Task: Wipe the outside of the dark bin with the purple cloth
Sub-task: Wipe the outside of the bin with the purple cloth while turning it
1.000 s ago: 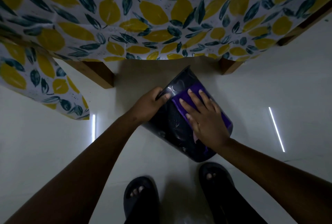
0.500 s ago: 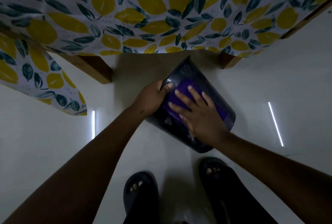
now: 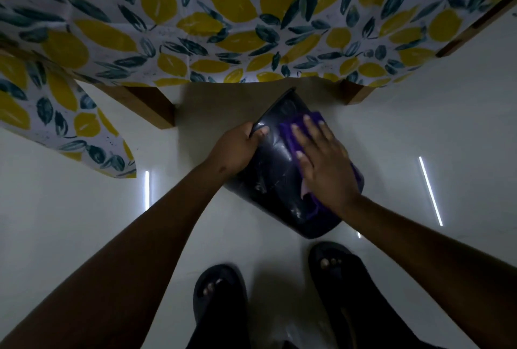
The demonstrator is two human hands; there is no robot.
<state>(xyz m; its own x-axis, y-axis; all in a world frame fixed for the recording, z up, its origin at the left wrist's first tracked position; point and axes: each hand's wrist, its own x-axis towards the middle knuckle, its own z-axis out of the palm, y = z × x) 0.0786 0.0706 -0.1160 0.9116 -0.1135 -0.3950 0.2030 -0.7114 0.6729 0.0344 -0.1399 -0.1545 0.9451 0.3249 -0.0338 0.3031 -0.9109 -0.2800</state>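
Dark bin [image 3: 275,178] lay tilted on floor [image 3: 84,222], rim gripped by left hand [image 3: 237,150]. Right hand [image 3: 324,164], fingers spread flat, pressed purple cloth [image 3: 288,136] on wall; cloth mostly hidden.

This is looking like a home, dimly lit. A lemon-and-leaf patterned tablecloth [image 3: 223,26] is draping over a wooden-legged counter [image 3: 151,107], glossy pale floor tiles [image 3: 70,222] are reflecting strip lights, and the person is wearing dark slippers [image 3: 221,298] indoors.

Dark bin [image 3: 275,178], purple cloth [image 3: 291,131], white tablecloth [image 3: 195,26] w/ yellow lemons & teal leaves, black sandals [image 3: 221,290].
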